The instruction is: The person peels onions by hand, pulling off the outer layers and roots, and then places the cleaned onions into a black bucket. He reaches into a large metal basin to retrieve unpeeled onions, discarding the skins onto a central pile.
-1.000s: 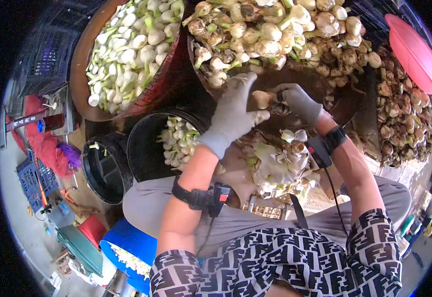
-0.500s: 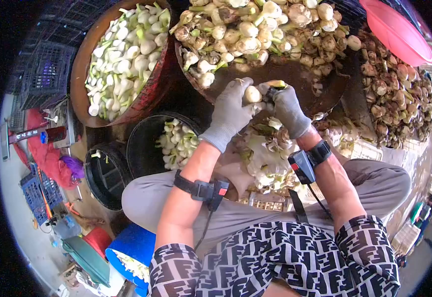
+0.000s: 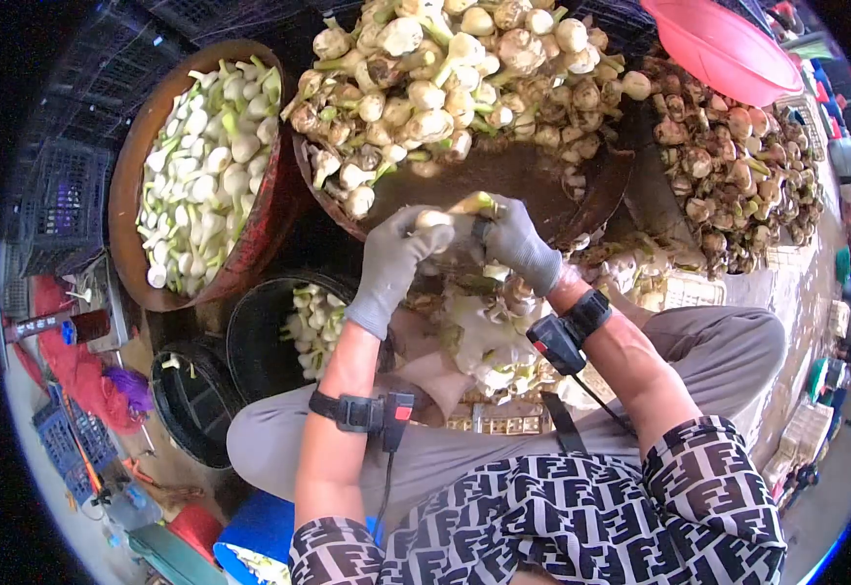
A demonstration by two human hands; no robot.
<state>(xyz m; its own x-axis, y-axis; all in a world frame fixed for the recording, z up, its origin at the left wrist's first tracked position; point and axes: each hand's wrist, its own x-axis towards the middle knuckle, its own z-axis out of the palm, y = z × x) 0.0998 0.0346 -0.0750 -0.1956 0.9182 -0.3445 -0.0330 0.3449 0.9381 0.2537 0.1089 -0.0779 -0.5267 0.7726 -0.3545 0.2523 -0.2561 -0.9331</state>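
My left hand (image 3: 393,265), in a grey glove, is closed around a pale garlic bulb (image 3: 433,220). The bulb's greenish stem (image 3: 476,203) reaches across to my right hand (image 3: 523,246), also gloved and with its fingers curled. Something small and dark shows at the right fingers, but its kind is hidden. Both hands are above the near rim of a wide rusty pan (image 3: 455,195) heaped with untrimmed garlic (image 3: 425,97). Below them, between my legs, lies a pile of peeled leaves and husks (image 3: 494,336).
A rusty tub (image 3: 125,195) of clean white garlic stands at the left. Nearer are a black tub (image 3: 245,336) with more bulbs and a black bucket (image 3: 196,409). Dirty garlic (image 3: 737,175) lies at the right, beside a pink basin (image 3: 728,54). Dark crates (image 3: 65,195) line the left.
The view has shifted, so the tubs appear farther left. My hands now sit lower and left in view, and the bulb has turned so its stem shows between them.
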